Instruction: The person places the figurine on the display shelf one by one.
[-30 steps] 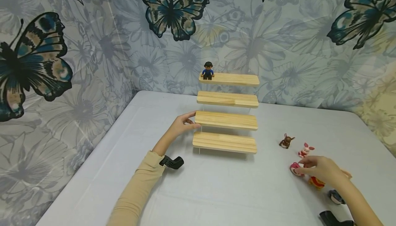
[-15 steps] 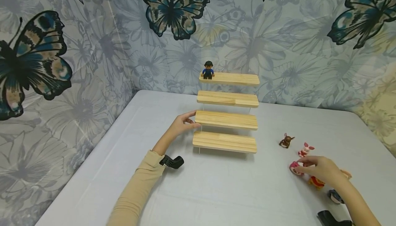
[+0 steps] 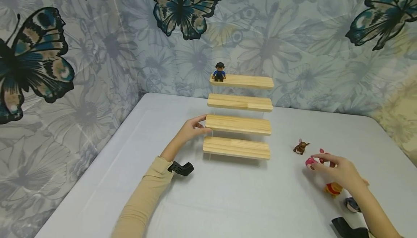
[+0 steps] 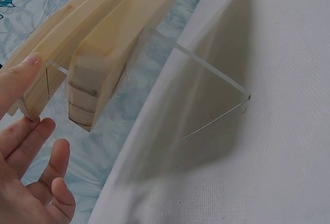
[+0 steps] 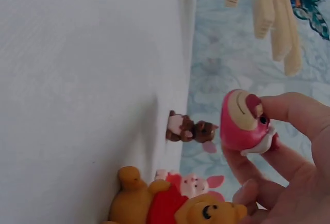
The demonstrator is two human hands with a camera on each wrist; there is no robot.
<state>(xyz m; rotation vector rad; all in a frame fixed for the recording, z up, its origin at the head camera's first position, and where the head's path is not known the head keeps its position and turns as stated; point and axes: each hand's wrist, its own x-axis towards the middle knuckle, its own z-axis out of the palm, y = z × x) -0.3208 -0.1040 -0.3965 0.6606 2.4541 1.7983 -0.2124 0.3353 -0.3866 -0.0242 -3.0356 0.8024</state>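
My right hand pinches a pink bear figurine between thumb and fingers, above the white table at the right. The figurine has a cream muzzle and a dark nose. My left hand grips the left end of the second-lowest board of a four-step wooden display stand, thumb and fingers on either side of the wood. A boy figure in blue stands on the top board at its left end. Close to my right hand are a yellow bear in a red shirt and a pink piglet figurine.
A brown figurine with long ears stands right of the display stand. A dark blue figurine lies under my right forearm. Clear supports carry the boards. Butterfly-patterned cloth hangs behind the table.
My right hand has lifted the pink bear figurine off the table and moved slightly away from me, uncovering more of the yellow bear. The left hand stays on the display stand.
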